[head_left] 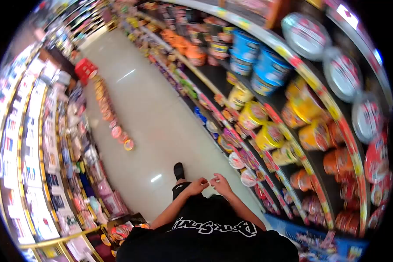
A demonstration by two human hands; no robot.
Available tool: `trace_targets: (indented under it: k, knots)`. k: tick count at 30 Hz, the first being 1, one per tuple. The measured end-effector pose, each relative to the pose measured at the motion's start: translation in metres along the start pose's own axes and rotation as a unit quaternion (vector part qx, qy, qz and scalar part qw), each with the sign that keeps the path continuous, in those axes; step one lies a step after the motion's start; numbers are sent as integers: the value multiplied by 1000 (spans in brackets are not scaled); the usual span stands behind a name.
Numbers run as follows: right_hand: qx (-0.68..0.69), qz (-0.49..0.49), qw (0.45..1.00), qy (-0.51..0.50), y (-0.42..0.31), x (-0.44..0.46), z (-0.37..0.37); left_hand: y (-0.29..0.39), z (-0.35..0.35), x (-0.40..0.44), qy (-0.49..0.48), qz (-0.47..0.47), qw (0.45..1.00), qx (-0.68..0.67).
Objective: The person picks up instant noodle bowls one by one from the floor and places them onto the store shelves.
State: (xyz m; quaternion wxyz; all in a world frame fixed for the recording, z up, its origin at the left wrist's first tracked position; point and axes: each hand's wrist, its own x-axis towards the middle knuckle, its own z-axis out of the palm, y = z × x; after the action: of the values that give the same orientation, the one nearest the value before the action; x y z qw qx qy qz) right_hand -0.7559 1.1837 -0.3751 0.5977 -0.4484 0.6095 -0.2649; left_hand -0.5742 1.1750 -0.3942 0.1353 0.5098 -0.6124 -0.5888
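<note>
Both hands are raised in front of the black shirt, close together over the aisle floor. My left hand has its fingers bent inward, and what they hold, if anything, is too small to make out. A short gap to the right of it, my right hand has its fingers curled and partly apart, with nothing visible in them. Neither hand touches the shelves. Nearest on the right are white-lidded cups on a low shelf.
Shelves of blue tubs, yellow cups and silver-lidded bowls line the right. Packaged goods fill the left shelves. A row of round packs lies on the floor by a red crate. A blue bin stands lower right.
</note>
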Motion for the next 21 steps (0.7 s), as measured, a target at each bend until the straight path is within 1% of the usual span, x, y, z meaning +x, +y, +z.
trace_targets:
  k: [1, 3, 4, 5, 6, 9, 11, 13, 16, 17, 20, 21]
  knots:
    - [-2, -2, 1000, -20, -18, 21, 12, -10, -25, -2, 50, -66, 996, 17]
    - [-1, -6, 998, -62, -55, 66, 40, -35, -77, -12, 152, -112, 982, -28]
    - [-45, -2, 997, -66, -78, 84, 61, -58, -102, -17, 198, -107, 973, -51]
    - [-70, -2, 993, -95, -96, 106, 83, -78, -129, -21, 245, -102, 962, -71]
    - [-96, -3, 988, -122, -112, 130, 106, -89, -154, -29, 291, -115, 945, -95]
    - [-134, -38, 972, -190, -147, 197, 188, -109, -235, -62, 343, -177, 909, -159]
    - [-149, -73, 960, -224, -177, 234, 247, -160, -273, -73, 397, -154, 899, -105]
    - [-131, -75, 959, -241, -206, 259, 296, -185, -313, -82, 384, -201, 868, -241]
    - [-104, -53, 955, -274, -253, 278, 346, -220, -369, -92, 402, -226, 853, -242]
    - [-94, -41, 953, -286, -265, 285, 362, -229, -386, -94, 414, -230, 841, -264]
    - [-154, 0, 942, -298, -263, 332, 390, -252, -430, -85, 442, -243, 798, -331]
    - [-162, 22, 940, -300, -268, 348, 399, -279, -436, -78, 438, -265, 791, -335]
